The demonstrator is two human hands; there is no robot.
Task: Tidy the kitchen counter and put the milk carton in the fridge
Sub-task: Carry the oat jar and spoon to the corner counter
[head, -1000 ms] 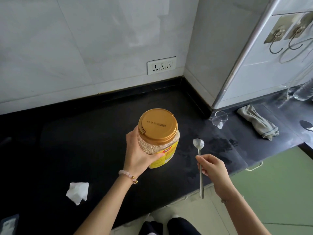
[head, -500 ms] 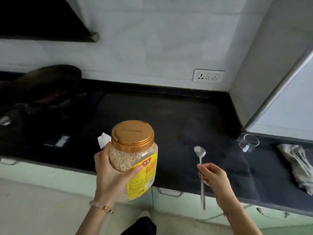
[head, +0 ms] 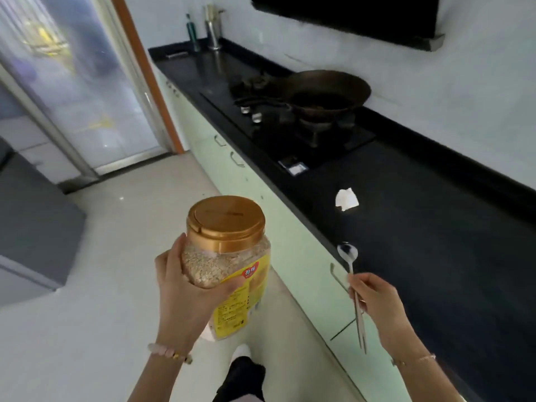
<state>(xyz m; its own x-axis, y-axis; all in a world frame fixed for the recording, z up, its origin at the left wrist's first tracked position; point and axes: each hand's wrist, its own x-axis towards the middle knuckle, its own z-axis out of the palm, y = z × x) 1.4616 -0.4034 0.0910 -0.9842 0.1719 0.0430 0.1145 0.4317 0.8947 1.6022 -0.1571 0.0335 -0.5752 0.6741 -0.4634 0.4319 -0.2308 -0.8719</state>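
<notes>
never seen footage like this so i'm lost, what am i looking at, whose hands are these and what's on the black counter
No machine here: these are a person's two bare hands. Every picture comes from one wide-angle camera worn on the head, looking forward and down. The left hand grips a clear jar of grain with a gold lid, held over the floor. The right hand pinches a metal spoon by its handle. On the black counter lie a crumpled white tissue and, further along, a dark wok on the hob.
</notes>
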